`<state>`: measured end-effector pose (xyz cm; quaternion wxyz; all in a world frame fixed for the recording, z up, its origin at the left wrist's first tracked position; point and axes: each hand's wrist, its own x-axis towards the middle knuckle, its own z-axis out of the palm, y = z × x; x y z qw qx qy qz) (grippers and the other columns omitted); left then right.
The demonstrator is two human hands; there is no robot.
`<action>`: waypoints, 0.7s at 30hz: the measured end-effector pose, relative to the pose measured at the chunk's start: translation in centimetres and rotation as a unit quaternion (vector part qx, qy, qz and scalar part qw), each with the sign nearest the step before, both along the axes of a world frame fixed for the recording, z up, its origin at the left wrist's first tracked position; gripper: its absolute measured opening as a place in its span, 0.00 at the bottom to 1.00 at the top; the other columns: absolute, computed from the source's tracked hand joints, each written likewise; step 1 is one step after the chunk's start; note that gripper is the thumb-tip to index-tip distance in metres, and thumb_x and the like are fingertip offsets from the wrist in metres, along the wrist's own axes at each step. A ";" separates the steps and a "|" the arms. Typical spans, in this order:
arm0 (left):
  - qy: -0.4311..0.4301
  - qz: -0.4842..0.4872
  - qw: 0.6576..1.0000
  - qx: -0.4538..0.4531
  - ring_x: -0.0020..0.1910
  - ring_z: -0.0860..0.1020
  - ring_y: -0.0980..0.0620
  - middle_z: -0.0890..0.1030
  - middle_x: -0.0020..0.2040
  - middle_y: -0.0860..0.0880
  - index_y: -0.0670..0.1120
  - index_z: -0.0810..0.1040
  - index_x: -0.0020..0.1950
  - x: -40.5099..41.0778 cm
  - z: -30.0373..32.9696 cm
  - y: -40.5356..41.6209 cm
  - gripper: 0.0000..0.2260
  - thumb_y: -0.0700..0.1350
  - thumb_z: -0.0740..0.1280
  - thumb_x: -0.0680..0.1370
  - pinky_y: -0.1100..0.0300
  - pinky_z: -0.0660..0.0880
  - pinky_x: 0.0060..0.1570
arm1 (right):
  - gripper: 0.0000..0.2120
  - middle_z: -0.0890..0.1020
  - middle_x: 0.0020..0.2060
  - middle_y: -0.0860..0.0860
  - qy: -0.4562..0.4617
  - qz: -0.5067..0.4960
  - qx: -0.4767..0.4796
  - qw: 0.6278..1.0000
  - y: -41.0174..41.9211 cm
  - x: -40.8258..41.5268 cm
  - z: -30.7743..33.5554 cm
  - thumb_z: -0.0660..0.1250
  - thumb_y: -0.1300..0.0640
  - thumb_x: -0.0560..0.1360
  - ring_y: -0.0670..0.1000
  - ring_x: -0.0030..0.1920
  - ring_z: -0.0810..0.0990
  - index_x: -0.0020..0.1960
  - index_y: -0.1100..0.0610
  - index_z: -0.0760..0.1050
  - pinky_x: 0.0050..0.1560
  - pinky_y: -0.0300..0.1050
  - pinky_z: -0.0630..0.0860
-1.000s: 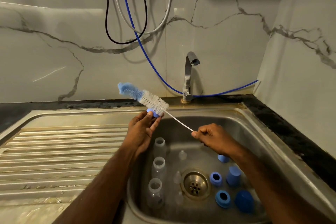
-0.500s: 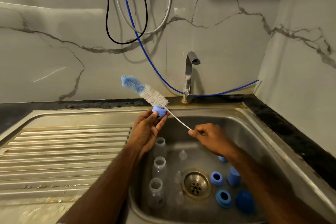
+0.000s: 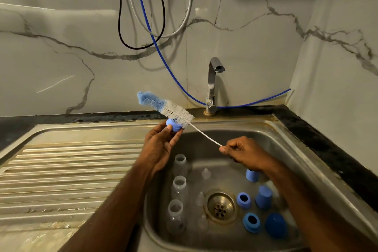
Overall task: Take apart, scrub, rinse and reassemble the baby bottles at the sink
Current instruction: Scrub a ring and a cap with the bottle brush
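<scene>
bottle brush [image 3: 166, 108] | bristles slid back across blue ring [image 3: 173, 125] | hands slightly raised

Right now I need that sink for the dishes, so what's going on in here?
A person is washing baby bottle parts. The left hand holds a small blue ring in its fingers over the sink, while the right hand pinches the wire handle of a bottle brush whose bristles are against the ring. Down in the basin stand three clear bottles without tops, beside loose clear teats and more blue rings and caps. No water is visibly running from the tap.
</scene>
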<state>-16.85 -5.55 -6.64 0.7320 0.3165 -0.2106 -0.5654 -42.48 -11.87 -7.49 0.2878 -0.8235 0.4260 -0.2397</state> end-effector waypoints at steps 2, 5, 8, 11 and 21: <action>-0.030 -0.024 0.999 0.003 0.59 0.83 0.40 0.83 0.60 0.37 0.39 0.77 0.64 -0.5 -0.1 0.0 0.12 0.34 0.60 0.83 0.52 0.82 0.55 | 0.18 0.73 0.24 0.45 -0.012 -0.018 -0.020 1.000 0.0 0.2 -0.4 0.67 0.48 0.80 0.40 0.27 0.70 0.32 0.51 0.73 0.35 0.39 0.69; -0.055 -0.034 0.998 0.004 0.59 0.83 0.40 0.82 0.61 0.36 0.38 0.76 0.66 -1.4 -0.2 0.0 0.13 0.33 0.60 0.82 0.53 0.82 0.55 | 0.17 0.73 0.24 0.44 -0.023 -0.021 -0.042 0.999 0.3 1.2 -0.7 0.67 0.48 0.80 0.41 0.27 0.70 0.32 0.49 0.73 0.34 0.38 0.70; -0.015 -0.013 1.000 -0.004 0.59 0.83 0.40 0.83 0.61 0.37 0.39 0.76 0.65 -0.6 -0.2 -0.1 0.12 0.34 0.59 0.83 0.50 0.81 0.57 | 0.19 0.73 0.23 0.43 -0.011 -0.001 -0.033 0.999 0.1 0.7 -0.3 0.68 0.48 0.80 0.41 0.27 0.71 0.31 0.48 0.72 0.35 0.38 0.70; -0.017 -0.024 1.000 0.000 0.60 0.82 0.39 0.82 0.61 0.37 0.39 0.75 0.67 -0.3 -0.2 0.0 0.13 0.34 0.60 0.83 0.51 0.81 0.56 | 0.18 0.73 0.25 0.46 -0.020 -0.019 -0.042 0.999 -0.3 0.1 -0.5 0.67 0.47 0.79 0.42 0.28 0.70 0.33 0.51 0.74 0.34 0.40 0.71; 0.004 -0.027 1.000 0.006 0.60 0.82 0.39 0.82 0.61 0.36 0.38 0.75 0.66 -0.7 -0.1 0.1 0.12 0.35 0.60 0.84 0.51 0.82 0.55 | 0.18 0.73 0.25 0.47 -0.014 -0.024 -0.022 0.999 -0.4 -0.2 -0.5 0.67 0.47 0.80 0.42 0.28 0.71 0.33 0.51 0.74 0.35 0.41 0.71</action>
